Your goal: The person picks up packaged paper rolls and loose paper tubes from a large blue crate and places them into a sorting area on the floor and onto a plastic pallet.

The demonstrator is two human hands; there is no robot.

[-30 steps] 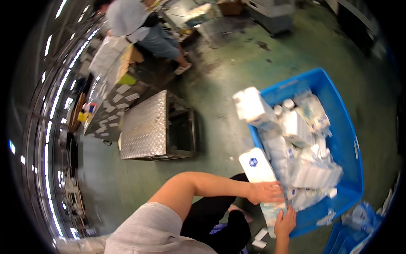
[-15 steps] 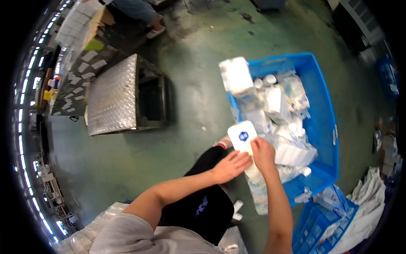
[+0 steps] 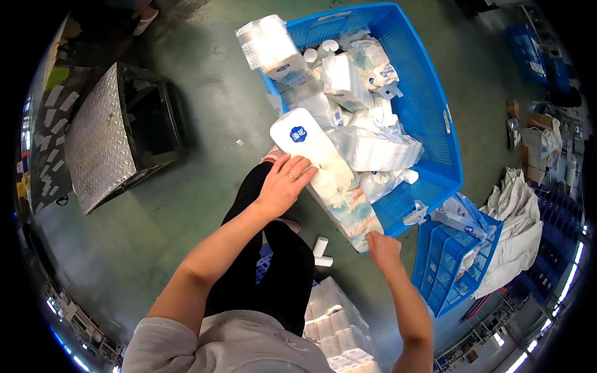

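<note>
A long, film-wrapped pack of paper rolls (image 3: pixel 339 177) slants along the near left side of the big blue crate (image 3: pixel 449 133). Its far end is white with a blue badge, and the near end has a pale printed pattern. My left hand (image 3: pixel 283 188), wearing a ring, lies on the pack's left side with the fingers stretched over its top. At the near end my right hand (image 3: pixel 384 248) is closed on the pack's corner; its fingertips are partly hidden. Inside the crate lie several wrapped packs (image 3: pixel 379 148) and loose white rolls; one white pack (image 3: pixel 270 50) sits on its far left corner.
Smaller blue crates (image 3: pixel 444 267) stand at the right beside white sacking (image 3: pixel 513 214). Two white rolls (image 3: pixel 321 247) lie on the floor near my legs, by stacked packs (image 3: pixel 336 323). A metal tread-plate step (image 3: pixel 99 143) is at left; another person's foot (image 3: pixel 145 23) shows at far left.
My right hand has slid from beside the badge down to the pack's near end. My left hand stays on the pack. The whole view has shifted, so the crate appears farther left and higher.
</note>
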